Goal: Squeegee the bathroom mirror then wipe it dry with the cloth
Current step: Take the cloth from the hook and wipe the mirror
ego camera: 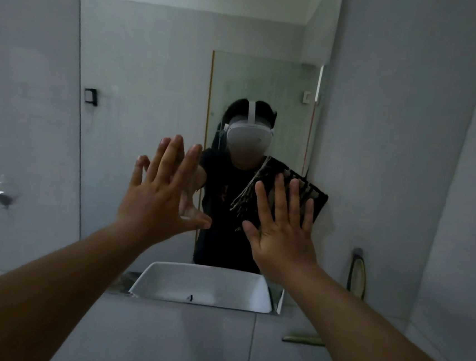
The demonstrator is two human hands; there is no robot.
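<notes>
- Across the wall ahead, the mirror (pixel 184 58) fills most of the view, from the upper edge down to the rim of the sink; it reflects grey walls, a glass panel and the person wearing a white headset.
- At 6 o'clock below the mirror, the white sink (pixel 203 287) shows its far rim, partly seen as a reflection.
- At 9 o'clock from centre, the left hand (pixel 162 202) is raised with fingers spread wide and straight, palm toward the glass, holding nothing; its reflection meets it close at the fingertips, though I cannot tell whether it touches the mirror.
- At 3 o'clock from centre, the right hand (pixel 281 228) is likewise flat and fully spread, pressing the cloth (pixel 313 196) against the mirror rather than gripping it.
- The cloth is dark with pale stripes and a fringe, and shows past the fingertips toward 1 o'clock, doubled by its reflection.
- At 4 o'clock, a yellow-green loop (pixel 357 276) hangs on the right wall from a grey hook.
- At 9 o'clock, a small black holder (pixel 91 97) sits by the mirror's left edge.
</notes>
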